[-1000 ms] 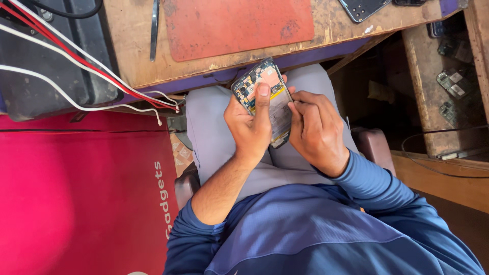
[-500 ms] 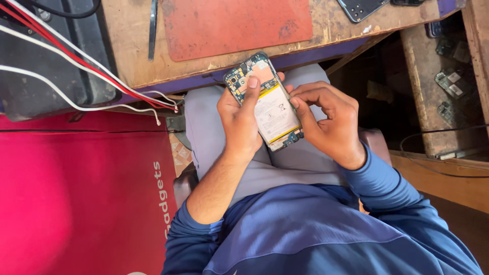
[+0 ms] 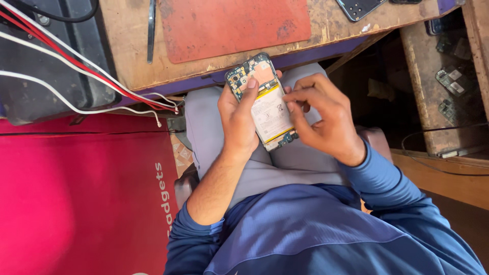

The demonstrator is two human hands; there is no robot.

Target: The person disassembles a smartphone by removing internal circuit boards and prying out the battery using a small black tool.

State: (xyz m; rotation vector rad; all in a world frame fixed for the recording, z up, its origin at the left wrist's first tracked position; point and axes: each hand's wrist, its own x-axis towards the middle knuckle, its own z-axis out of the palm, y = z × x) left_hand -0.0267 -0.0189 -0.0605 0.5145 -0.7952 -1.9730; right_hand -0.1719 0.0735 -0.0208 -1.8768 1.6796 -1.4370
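An opened phone [image 3: 264, 101], back cover off and battery exposed, is held over the lap by the left hand [image 3: 238, 118]. The right hand [image 3: 322, 116], at 3 o'clock, has slid lower since 0.5 seconds ago; its fingertips [image 3: 289, 106] seemingly now press the battery, empty otherwise.

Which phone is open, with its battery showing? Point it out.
The opened phone held over the lap by both hands; the dark phone on the wooden bench is closed.
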